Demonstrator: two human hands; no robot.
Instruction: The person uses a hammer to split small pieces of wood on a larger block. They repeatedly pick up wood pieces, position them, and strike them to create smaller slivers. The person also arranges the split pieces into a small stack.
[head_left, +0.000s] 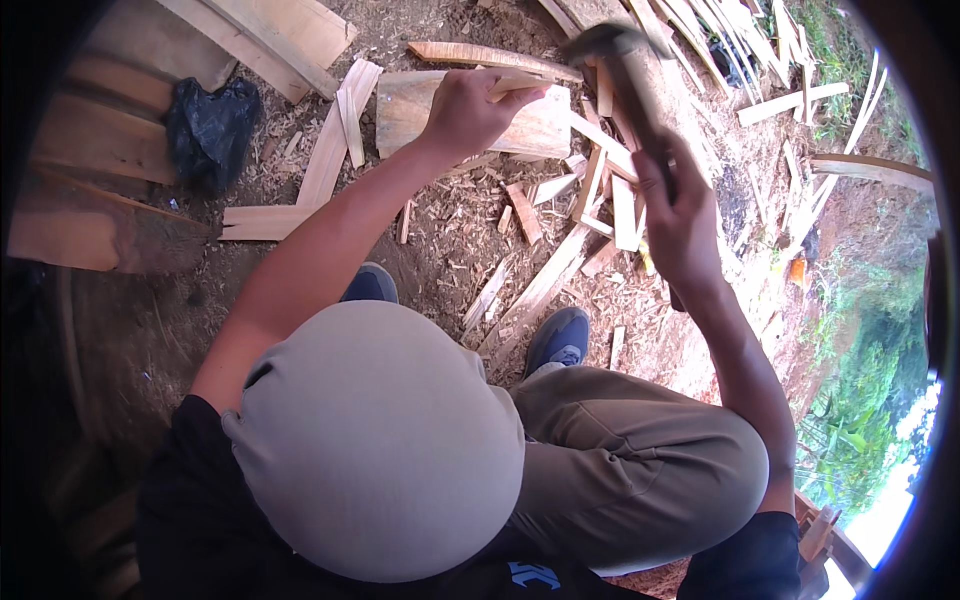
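Note:
Raised at the right, my right hand (682,210) is closed around the handle of a hammer (640,95). Its dark metal head is up above the wood pieces, slightly blurred, and points away from me. My left hand (465,115) pinches a thin strip of wood (520,84) between thumb and fingers. That strip is over a thick, pale wooden block (405,112) lying on the ground in front of me; whether the two touch I cannot tell. The hammer head is apart from the strip, to its upper right.
Wood chips and offcuts (522,212) litter the dirt around my shoes (560,338). Long planks (265,40) lie at the far left beside a black plastic bag (208,130). Several thin sticks (795,103) lie at the far right. A curved wooden strip (490,57) rests behind the block.

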